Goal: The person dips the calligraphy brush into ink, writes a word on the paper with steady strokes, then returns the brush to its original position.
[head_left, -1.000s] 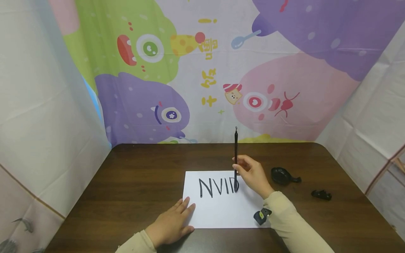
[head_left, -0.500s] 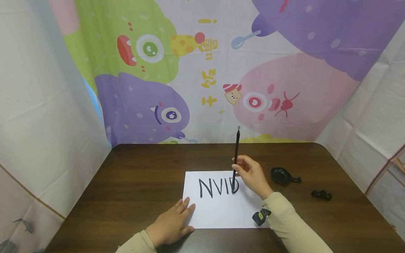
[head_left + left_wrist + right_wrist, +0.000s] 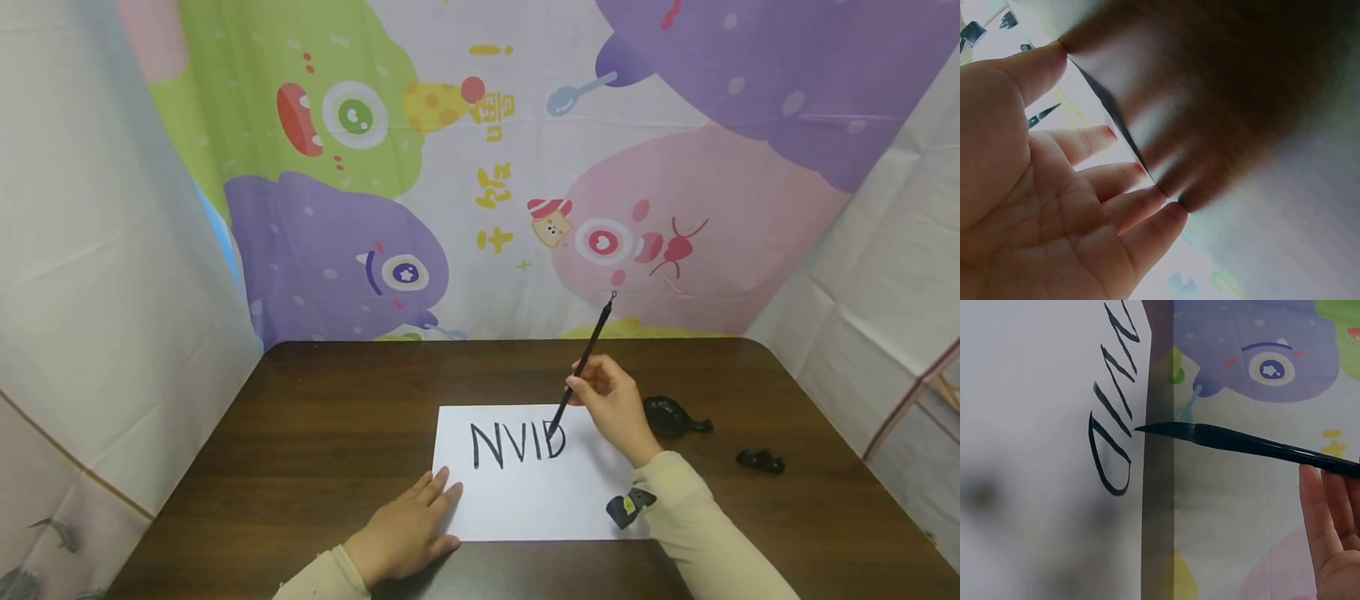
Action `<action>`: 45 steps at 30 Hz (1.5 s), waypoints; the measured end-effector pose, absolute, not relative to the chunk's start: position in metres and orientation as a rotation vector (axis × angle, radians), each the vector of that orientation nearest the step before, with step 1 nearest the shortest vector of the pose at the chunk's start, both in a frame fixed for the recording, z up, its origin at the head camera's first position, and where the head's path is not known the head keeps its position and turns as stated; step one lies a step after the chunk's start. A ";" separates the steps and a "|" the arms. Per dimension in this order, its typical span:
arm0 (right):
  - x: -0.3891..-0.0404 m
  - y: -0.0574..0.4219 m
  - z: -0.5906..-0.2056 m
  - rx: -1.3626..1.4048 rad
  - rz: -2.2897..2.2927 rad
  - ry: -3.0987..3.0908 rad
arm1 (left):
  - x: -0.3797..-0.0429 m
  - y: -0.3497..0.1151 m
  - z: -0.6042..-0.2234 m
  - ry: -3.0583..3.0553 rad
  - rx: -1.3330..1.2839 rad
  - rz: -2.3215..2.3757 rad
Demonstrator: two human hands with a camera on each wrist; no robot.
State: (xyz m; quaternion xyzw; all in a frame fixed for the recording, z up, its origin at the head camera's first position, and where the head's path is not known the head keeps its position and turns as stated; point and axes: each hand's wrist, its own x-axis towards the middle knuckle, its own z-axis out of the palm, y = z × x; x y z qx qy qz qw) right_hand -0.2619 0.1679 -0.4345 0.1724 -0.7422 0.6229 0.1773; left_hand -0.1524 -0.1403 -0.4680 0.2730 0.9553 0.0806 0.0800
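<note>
A black writing brush (image 3: 592, 343) is pinched by the fingers of my right hand (image 3: 613, 408). It leans to the right at the top. In the right wrist view the inked tip of the brush (image 3: 1163, 430) appears lifted off the white paper (image 3: 1035, 394). Black brush letters reading NVID (image 3: 517, 442) run along the upper part of the white sheet (image 3: 525, 508). My left hand (image 3: 408, 525) lies at the sheet's left edge, its fingers spread and fairly straight. In the left wrist view the fingertips (image 3: 1154, 203) of that hand touch the paper and tabletop.
A black dish with a handle (image 3: 671, 415) stands right of my right hand. Farther right lies a small dark object (image 3: 761, 461), perhaps a brush rest. The brown wooden table (image 3: 315, 417) meets a cartoon-printed curtain (image 3: 480, 300) at the back. White cloth (image 3: 97, 250) hangs at both sides.
My right hand has moved right and slightly up, and the brush has tilted over to the right, its tip leaving the bottom of the D. My left hand has stayed in place.
</note>
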 end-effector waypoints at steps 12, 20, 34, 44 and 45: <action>-0.260 0.182 -0.432 0.421 1.712 -2.051 | -0.153 -0.141 -0.469 2.859 0.820 0.246; -0.262 0.190 -0.440 0.361 1.724 -2.026 | -0.152 -0.140 -0.467 2.852 0.816 0.246; -0.265 0.196 -0.447 0.289 1.675 -2.051 | -0.152 -0.141 -0.468 2.864 0.821 0.242; -0.263 0.197 -0.450 0.285 1.635 -2.106 | -0.152 -0.140 -0.467 2.860 0.822 0.246; -0.263 0.196 -0.449 0.284 1.631 -2.111 | -0.151 -0.140 -0.467 2.861 0.823 0.245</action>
